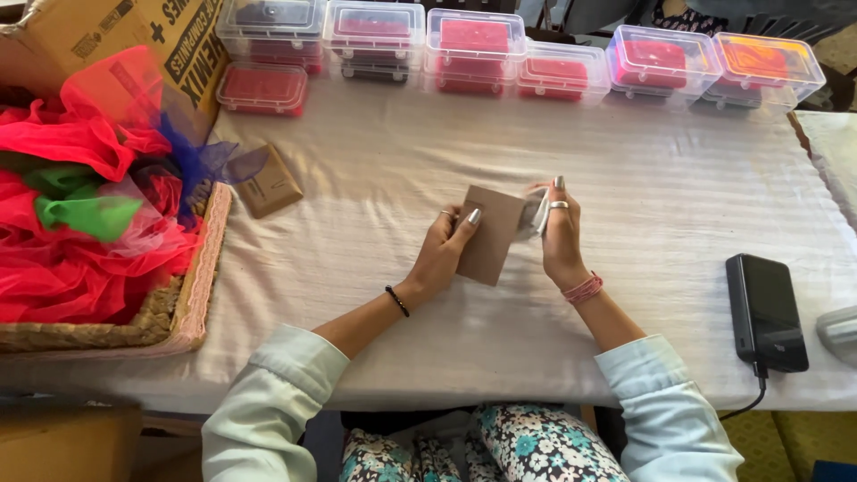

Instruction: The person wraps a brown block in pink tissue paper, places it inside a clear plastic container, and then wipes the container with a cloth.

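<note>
Both hands raised over the table — left hand (439, 254) and right hand (560, 234) pinch a brown card (490, 234).

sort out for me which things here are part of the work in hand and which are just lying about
In hand:
- flat brown card sleeve, left hand
- small white item, right hand

Lying about:
- black phone
- clear lidded plastic boxes
- bright netting
- wicker basket
- second brown packet

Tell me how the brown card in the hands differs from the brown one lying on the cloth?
The held brown card is plain, gripped by the left hand and right hand; the lying brown packet shows small dark print and rests untouched near the basket. The held one looks flatter. Both are brown and rectangular.
</note>
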